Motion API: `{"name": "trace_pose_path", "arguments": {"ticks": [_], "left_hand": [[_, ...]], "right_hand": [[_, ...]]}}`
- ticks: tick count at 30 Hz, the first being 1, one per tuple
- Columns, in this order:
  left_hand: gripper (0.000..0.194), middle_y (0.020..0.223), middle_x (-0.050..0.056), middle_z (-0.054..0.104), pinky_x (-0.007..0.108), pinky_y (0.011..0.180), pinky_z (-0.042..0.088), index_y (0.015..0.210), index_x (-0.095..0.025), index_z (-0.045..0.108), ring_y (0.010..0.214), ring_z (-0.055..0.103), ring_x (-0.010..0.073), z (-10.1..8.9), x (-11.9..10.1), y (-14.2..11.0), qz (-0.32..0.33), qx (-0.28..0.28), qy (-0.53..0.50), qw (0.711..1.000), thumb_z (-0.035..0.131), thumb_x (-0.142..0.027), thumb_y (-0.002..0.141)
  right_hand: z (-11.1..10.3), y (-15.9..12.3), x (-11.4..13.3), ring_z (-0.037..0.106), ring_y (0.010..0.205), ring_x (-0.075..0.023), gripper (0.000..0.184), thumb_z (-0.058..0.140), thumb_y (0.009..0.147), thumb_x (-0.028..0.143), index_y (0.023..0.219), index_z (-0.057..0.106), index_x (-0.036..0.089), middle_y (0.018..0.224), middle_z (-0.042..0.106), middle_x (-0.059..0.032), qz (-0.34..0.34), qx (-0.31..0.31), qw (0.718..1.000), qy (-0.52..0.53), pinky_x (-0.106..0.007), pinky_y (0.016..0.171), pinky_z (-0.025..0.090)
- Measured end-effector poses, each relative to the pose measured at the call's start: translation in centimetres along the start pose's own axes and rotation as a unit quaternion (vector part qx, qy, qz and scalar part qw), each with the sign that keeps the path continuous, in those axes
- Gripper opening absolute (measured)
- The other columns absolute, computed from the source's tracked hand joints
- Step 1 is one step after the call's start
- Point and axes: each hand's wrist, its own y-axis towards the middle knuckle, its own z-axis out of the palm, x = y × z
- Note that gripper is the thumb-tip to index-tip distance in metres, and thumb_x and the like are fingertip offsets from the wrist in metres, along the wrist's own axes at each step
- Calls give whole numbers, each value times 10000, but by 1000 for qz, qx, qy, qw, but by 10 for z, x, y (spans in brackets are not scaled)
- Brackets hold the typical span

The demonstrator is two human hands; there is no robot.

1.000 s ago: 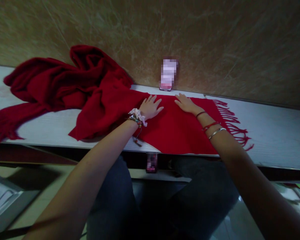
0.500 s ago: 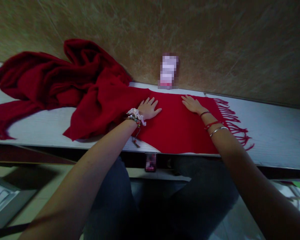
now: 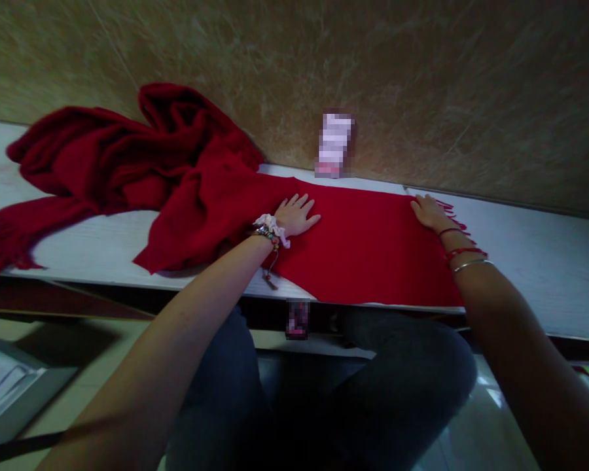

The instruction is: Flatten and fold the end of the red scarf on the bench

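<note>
Head camera looks forward and down; red cloth (image 3: pixel 368 252) close below.

Pixelation blurred the phone (image 3: pixel 336 145) at upper centre and the small object (image 3: pixel 298 319) at lower centre beyond reading. The frame's left edge cropped one end of the red scarf (image 3: pixel 368 248); at right, the right hand (image 3: pixel 428 212) hid part of its other end. The grey box (image 3: pixel 53 392) at lower left was cut off.

Left hand (image 3: pixel 297 214) lies spread on the red scarf (image 3: pixel 373 252), right hand (image 3: pixel 426 212) at its fringed end
</note>
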Motion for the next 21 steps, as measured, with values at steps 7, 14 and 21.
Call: {"name": "trace_pose_path", "arguments": {"ticks": [7, 14, 21], "left_hand": [[608, 1494, 79, 216, 432, 1103, 169, 1413, -156, 264, 1367, 173, 263, 1, 1, 0, 3, -8, 5, 1000, 214, -496, 911], [599, 1492, 85, 219, 428, 1099, 184, 1407, -150, 277, 1365, 183, 263, 3, 2, 1, 6, -13, 10, 1000, 217, -489, 916], [585, 1485, 92, 239, 439, 1097, 189, 1396, -149, 300, 1360, 195, 271, 4, 2, 2, 9, -21, 4, 1000, 244, -480, 918]], "right_hand": [[-35, -44, 102, 147, 1384, -236, 609, 184, 921, 474, 1409, 292, 125, 1500, 201, -127, -191, 35, 975, 106, -432, 1112, 176], [-32, -99, 148, 227, 1362, -239, 551, 228, 920, 459, 1388, 343, 192, 1474, 284, -93, -289, 61, 946, 131, -496, 1093, 194], [-12, -93, 61, 298, 1333, -252, 500, 303, 919, 384, 1351, 406, 155, 1432, 359, -126, -193, 20, 970, 145, -482, 1073, 266]]}}
